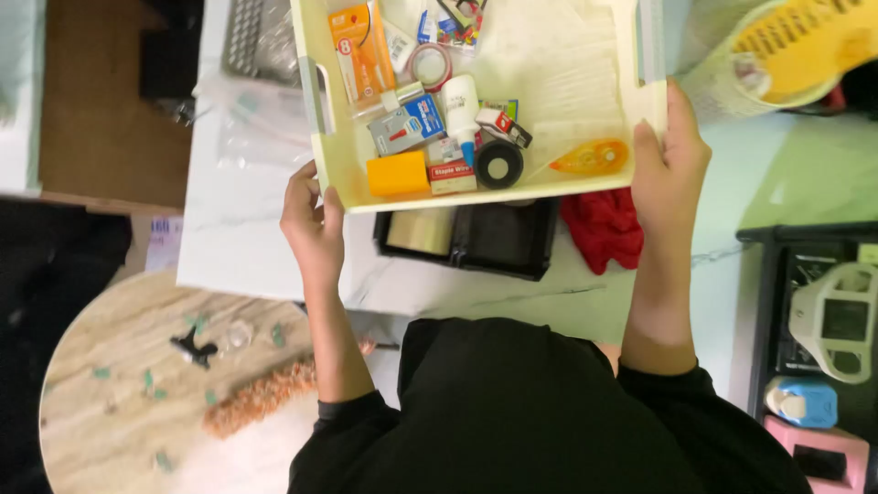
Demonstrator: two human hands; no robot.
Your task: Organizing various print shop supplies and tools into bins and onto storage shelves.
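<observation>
I hold a pale yellow tray (585, 190) by its two near corners, lifted over a white table (247, 238). My left hand (311, 220) grips the near left corner and my right hand (669, 151) grips the near right corner. Inside lie an orange block (397, 174), a small staple box (452, 176), a black tape roll (499, 165), a white glue bottle (461, 108), an orange correction tape dispenser (593, 157) and an orange packet (360, 50).
Under the tray sit a black box (485, 242) and a red cloth (604, 229). A black rack at right holds a white device (837, 320), a blue item (803, 402) and a pink one (819, 453). A round marbled table (128, 402) lies lower left.
</observation>
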